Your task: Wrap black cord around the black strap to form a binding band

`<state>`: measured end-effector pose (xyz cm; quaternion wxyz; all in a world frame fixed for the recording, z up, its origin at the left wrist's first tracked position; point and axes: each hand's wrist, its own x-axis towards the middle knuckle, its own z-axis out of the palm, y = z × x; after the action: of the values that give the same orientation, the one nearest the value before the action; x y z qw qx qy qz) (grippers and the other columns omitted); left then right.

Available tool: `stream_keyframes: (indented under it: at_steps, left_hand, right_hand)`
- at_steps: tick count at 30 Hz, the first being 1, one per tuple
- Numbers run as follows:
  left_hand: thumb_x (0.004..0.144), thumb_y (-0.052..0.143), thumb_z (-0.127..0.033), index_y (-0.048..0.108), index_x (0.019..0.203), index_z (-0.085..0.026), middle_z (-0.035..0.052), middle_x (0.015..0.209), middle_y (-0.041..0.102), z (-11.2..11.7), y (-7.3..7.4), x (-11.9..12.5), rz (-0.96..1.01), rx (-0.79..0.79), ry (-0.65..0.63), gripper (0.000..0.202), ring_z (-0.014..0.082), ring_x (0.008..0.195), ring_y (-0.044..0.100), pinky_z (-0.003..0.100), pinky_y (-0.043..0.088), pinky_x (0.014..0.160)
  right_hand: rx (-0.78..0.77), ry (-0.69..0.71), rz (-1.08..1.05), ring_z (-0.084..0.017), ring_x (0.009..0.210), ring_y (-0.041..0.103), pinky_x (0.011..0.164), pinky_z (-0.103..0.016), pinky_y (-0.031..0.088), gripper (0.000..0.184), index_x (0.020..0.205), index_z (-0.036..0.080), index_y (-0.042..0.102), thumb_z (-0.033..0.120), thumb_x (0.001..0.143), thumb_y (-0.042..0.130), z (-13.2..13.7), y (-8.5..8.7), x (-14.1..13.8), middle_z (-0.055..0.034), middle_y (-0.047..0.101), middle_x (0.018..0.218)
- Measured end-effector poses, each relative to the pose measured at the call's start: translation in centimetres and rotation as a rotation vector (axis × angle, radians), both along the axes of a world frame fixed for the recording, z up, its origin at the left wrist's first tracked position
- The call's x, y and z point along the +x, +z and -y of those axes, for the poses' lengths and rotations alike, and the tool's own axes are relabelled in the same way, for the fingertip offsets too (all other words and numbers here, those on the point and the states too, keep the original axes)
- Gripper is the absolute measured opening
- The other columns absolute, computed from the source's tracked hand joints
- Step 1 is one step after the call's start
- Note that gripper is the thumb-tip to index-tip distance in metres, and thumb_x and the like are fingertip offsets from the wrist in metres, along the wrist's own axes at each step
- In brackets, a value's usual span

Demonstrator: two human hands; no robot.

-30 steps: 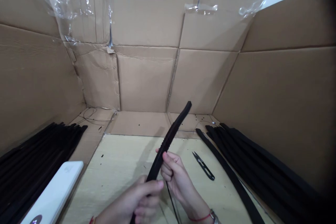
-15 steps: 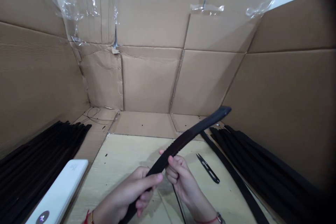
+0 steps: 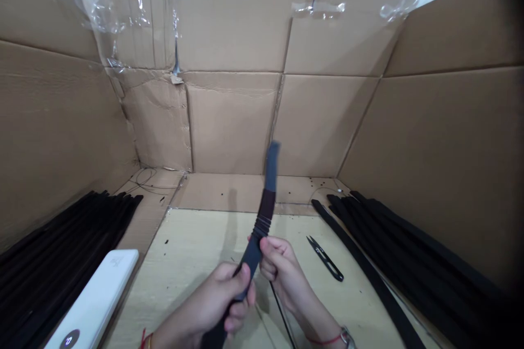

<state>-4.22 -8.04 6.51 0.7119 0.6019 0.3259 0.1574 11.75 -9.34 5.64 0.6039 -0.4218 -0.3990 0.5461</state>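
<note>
A long black fabric tube (image 3: pixel 268 206) rises from the lower middle, its far end bent up and slightly blurred. Below a dark, smooth stretch, the fabric bunches into ridges just above my fingers. My left hand (image 3: pixel 229 294) is wrapped around its lower part, thumb on top. My right hand (image 3: pixel 280 264) pinches the tube's right edge a little higher up, thumb in front. From beneath the right hand a thin black cord (image 3: pixel 282 313) runs down to the bottom edge; whether that hand holds it is hidden.
Black thread snips (image 3: pixel 325 259) lie on the pale board (image 3: pixel 184 251) right of my hands. One black strip (image 3: pixel 360 267) and a pile of strips (image 3: pixel 401 251) lie farther right. More strips (image 3: pixel 61 251) and a white device (image 3: pixel 98 300) are at left. Cardboard walls (image 3: pixel 233 120) surround the place.
The tube's far end has swung from the right to nearly upright, and ridges now show in the fabric above my right hand. Both hands keep their hold.
</note>
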Motion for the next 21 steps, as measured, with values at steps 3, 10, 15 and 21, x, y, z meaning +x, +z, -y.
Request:
stream_keyframes:
  at_steps: [3, 10, 15, 21]
  left_hand:
    - [0.073, 0.034, -0.087, 0.050, 0.082, -0.019, -0.0073, 0.050, 0.029, -0.6, -0.3, 0.0, 0.127, -0.241, -0.097, 0.070, 0.0082, 0.039, 0.024, 0.022, 0.029, 0.040]
    - [0.091, 0.046, -0.043, 0.052, 0.096, -0.016, 0.0062, 0.076, 0.053, -0.4, -0.1, 0.3, -0.365, 0.528, 0.357, 0.028, 0.0173, 0.068, 0.048, 0.028, 0.027, 0.063]
    - [0.077, 0.051, -0.077, 0.039, 0.074, -0.020, -0.0057, 0.055, 0.033, -0.1, 0.3, 0.0, -0.008, 0.211, 0.180, 0.058, 0.0088, 0.048, 0.026, 0.024, 0.017, 0.050]
    - [0.056, 0.049, -0.094, 0.033, 0.074, -0.023, -0.0096, 0.046, 0.026, -0.4, -1.4, 1.1, 0.102, -0.312, -0.048, 0.075, 0.0079, 0.040, 0.021, 0.022, 0.020, 0.043]
  right_hand:
    - [-0.027, 0.000, 0.047, -0.002, 0.044, 0.011, 0.043, -0.020, 0.008, 0.063, 0.062, 0.017, 0.036, 0.067, 0.068, 0.074, -0.2, -0.5, 0.1, 0.0097, 0.016, 0.050]
    - [0.002, -0.198, 0.133, -0.003, 0.045, 0.013, 0.044, -0.021, 0.005, 0.063, 0.060, 0.016, 0.037, 0.066, 0.065, 0.076, -1.0, -1.6, -0.2, 0.0084, 0.018, 0.051]
    - [0.005, -0.063, 0.034, -0.003, 0.046, 0.009, 0.044, -0.020, 0.007, 0.052, 0.074, 0.013, 0.051, 0.057, 0.069, 0.078, 0.0, -0.1, -0.4, 0.0099, 0.015, 0.052]
    - [-0.046, -0.038, -0.051, -0.002, 0.046, 0.008, 0.044, -0.020, 0.006, 0.051, 0.071, 0.013, 0.048, 0.052, 0.067, 0.081, 0.2, -0.3, -0.6, 0.0105, 0.016, 0.051]
